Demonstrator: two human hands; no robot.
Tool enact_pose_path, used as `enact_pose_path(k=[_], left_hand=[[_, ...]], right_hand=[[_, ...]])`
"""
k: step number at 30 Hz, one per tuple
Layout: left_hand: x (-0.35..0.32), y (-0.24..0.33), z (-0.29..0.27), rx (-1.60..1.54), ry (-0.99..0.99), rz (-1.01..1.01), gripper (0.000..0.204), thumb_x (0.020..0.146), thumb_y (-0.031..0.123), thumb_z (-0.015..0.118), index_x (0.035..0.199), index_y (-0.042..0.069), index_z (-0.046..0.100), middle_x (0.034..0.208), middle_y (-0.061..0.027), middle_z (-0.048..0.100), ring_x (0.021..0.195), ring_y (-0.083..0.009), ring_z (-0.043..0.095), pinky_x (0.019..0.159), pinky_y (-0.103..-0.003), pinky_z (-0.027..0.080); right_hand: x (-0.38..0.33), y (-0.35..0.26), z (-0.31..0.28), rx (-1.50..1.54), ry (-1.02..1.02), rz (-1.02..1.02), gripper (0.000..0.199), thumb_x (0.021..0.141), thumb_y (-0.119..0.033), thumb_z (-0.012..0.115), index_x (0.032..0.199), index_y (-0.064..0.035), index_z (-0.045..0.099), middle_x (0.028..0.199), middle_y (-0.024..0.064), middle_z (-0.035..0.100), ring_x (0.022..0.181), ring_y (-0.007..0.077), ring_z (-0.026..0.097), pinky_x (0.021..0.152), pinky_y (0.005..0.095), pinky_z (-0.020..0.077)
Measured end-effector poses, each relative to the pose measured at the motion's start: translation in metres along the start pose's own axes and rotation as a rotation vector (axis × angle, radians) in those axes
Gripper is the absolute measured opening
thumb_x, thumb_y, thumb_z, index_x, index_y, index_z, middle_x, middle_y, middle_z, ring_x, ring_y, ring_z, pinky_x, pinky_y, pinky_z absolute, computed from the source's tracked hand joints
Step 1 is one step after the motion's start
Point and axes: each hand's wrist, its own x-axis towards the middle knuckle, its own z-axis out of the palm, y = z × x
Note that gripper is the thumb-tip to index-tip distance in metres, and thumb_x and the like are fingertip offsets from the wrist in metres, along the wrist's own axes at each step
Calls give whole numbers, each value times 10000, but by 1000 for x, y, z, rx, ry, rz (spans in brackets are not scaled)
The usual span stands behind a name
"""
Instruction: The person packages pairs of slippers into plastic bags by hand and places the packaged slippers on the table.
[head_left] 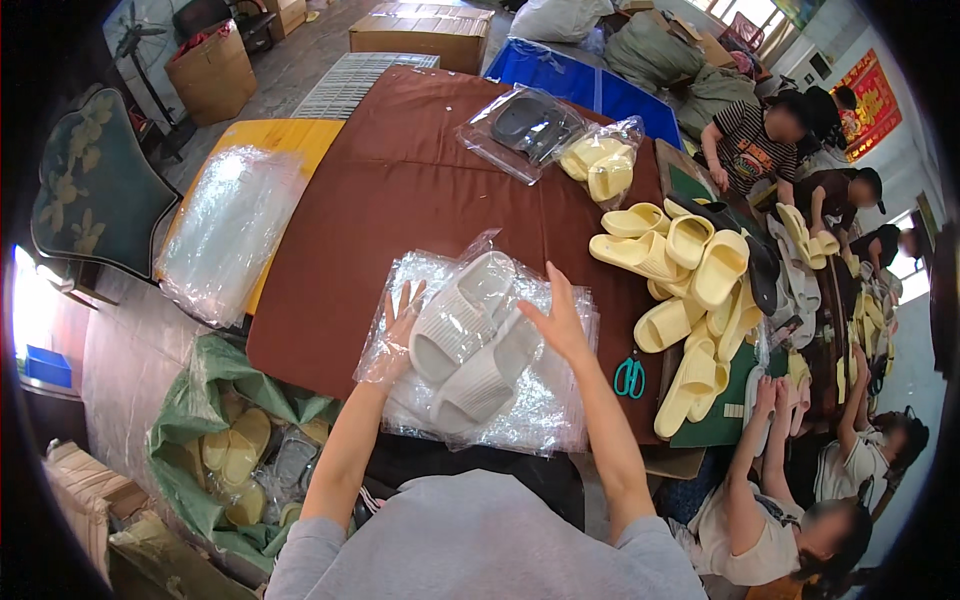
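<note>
A pair of pale grey slippers (455,345) lies inside a clear plastic bag (487,240) in front of me. Beneath it spreads a stack of clear plastic bags (570,400) on the brown-covered table. My left hand (397,335) rests at the left side of the slippers, fingers spread, with shiny film over part of it and the wrist. On the other side, my right hand (560,318) has its fingers apart, the thumb close to the slippers. Whether that thumb touches the bag, I cannot tell. Neither hand is closed around anything.
Yellow slippers (690,255) are piled at the right, near teal-handled scissors (630,377). Bagged black slippers (530,122) and bagged yellow slippers (600,163) lie at the far edge. A green sack (200,375) holds slippers at lower left. Several people work along the right.
</note>
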Motion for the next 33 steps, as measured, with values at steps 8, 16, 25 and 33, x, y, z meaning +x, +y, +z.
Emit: enact_pose_path(k=[8,16,25,33], left_hand=[[1,-6,-15,98,-91,-30,748,855,343,627,1524,169,344,1606,-161,228,1485,-339,211,1183,-563,171],[16,-2,-30,-67,-98,-43,734,831,407,682,1476,176,418,1576,-152,302,1438,-359,264,1161,-565,165],[-11,-8,-56,-1721,-59,-732,792,1001,665,248,1386,24,506,1244,-204,624,1097,-262,609,918,-401,516],[-26,-34,-54,-1731,-147,-742,985,923,791,155,1489,6,336,1287,-192,603,1078,-257,626,952,-387,497]], right_hand=[[17,-46,-31,535,-450,314,233,942,-207,644,899,21,626,689,49,630,614,113,614,593,293,497],[-1,-141,-104,1183,-519,434,147,1031,-151,455,1032,-26,533,834,118,651,893,305,678,921,442,502],[-24,-152,-82,1500,-324,312,149,1044,-140,403,1137,-53,480,1182,259,654,1185,409,601,1106,535,394],[-67,-75,-34,1385,-203,523,340,1059,-182,386,1384,-85,415,1383,231,523,1238,407,560,1054,535,455]])
